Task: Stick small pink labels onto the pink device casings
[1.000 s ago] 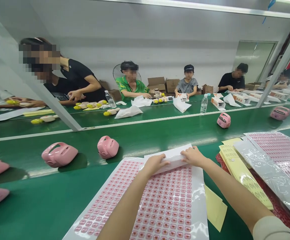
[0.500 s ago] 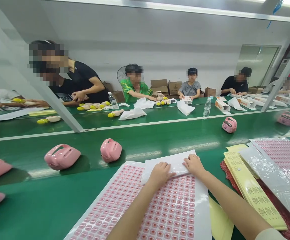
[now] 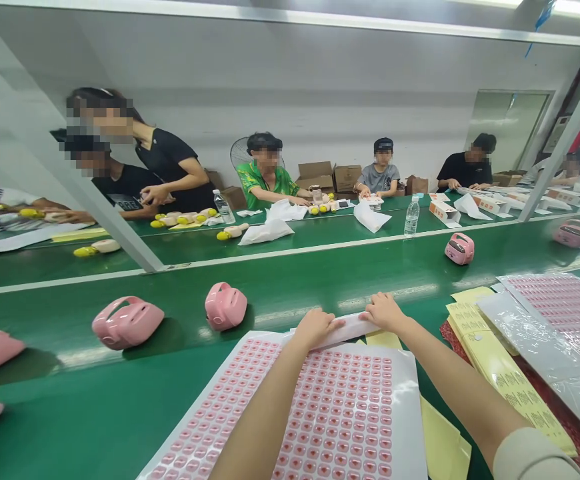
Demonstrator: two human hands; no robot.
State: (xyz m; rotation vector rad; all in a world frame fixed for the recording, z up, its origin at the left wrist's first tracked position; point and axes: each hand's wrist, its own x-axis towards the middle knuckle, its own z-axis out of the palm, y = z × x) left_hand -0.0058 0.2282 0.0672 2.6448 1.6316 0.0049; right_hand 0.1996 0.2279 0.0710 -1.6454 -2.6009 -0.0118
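A large white sheet of small pink-and-red oval stickers (image 3: 340, 413) lies in front of me on the green work surface. Its far edge is turned over into a narrow white strip (image 3: 349, 329). My left hand (image 3: 315, 327) is closed on the left part of this strip, thumb pointing right. At the strip's right end, my right hand (image 3: 385, 311) has its fingers curled over the fold. The fingertips of both hands are partly hidden. Yellow paper (image 3: 440, 433) shows from under the sheet at the right and just behind its far edge.
Pink handled plastic housings (image 3: 127, 323) stand along the green belt (image 3: 290, 280). To my right lie yellow label sheets (image 3: 505, 373) and plastic-covered sticker sheets (image 3: 555, 333). Across the belt, several people sit or stand by a water bottle (image 3: 411, 217), white bags and small boxes (image 3: 445, 213).
The wide white flap under my hands is now a narrow strip at the far edge. My hands have gone from lying on it to gripping it. Yellow paper now shows behind it.
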